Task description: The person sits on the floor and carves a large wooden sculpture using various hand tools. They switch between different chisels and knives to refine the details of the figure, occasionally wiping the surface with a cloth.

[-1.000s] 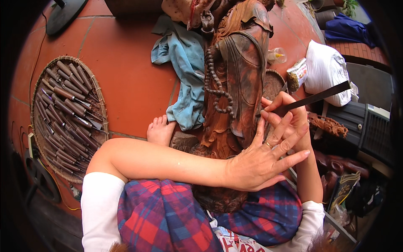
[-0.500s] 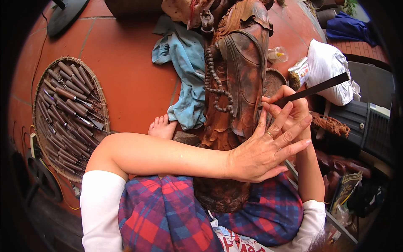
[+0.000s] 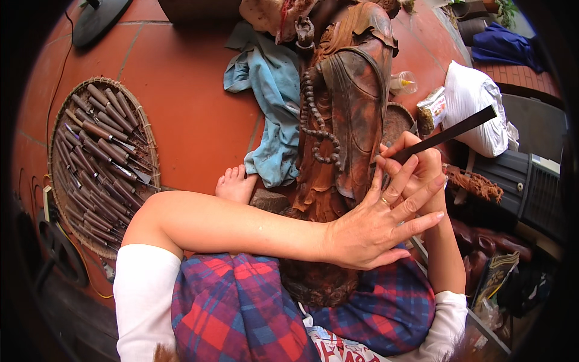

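Note:
A carved dark wooden statue [image 3: 353,102] with draped robes and a string of beads stands in front of me, its base [image 3: 319,283] between my plaid-covered legs. My right hand [image 3: 416,160] pinches a narrow, flat, dark bar-like tool [image 3: 461,130]. The lower end of the tool is at the statue's right edge, among my fingertips; the exact contact is hidden. Across my body reaches my left arm. My left hand [image 3: 368,229] is open, fingers spread, back upward, overlapping the right hand. Its uppermost finger reaches the tool's lower end, and a ring sits on another finger.
A round woven basket [image 3: 154,151] on the left holds several wood-handled carving tools. Light-blue cloth [image 3: 268,108] lies beside the statue, near my bare foot [image 3: 235,184]. On the right are a clear jar [image 3: 403,82], a white bundle [image 3: 473,108] and a dark grey case [image 3: 503,175].
The view has shifted slightly, so the whole scene sits a little lower and to the right. Both hands keep nearly the same pose, and the tool's upper end is slightly lower.

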Action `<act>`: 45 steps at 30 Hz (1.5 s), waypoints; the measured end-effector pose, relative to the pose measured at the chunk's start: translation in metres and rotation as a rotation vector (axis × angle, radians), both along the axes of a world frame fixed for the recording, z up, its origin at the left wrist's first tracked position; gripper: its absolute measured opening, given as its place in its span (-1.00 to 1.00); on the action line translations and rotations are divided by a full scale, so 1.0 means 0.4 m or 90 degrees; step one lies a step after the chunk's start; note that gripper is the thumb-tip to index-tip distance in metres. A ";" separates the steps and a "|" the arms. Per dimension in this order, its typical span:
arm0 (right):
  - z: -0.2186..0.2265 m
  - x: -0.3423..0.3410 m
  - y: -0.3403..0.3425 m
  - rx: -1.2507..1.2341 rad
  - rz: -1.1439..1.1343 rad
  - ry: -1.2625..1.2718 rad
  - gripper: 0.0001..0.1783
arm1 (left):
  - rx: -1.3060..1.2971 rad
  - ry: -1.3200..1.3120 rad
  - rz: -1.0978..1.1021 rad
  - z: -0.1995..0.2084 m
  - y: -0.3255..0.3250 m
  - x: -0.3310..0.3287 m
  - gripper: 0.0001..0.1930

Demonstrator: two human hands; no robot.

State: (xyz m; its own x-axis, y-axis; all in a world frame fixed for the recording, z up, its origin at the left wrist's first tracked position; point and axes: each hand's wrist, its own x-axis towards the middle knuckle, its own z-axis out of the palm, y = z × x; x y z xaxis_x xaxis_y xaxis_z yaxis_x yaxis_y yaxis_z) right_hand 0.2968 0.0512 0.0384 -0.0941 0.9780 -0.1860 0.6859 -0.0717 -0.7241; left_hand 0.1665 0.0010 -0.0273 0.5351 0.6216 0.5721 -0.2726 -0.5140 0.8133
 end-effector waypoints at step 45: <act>0.009 0.052 0.074 -0.080 0.045 0.157 -0.84 | 0.027 0.019 0.009 0.022 0.041 0.002 -0.17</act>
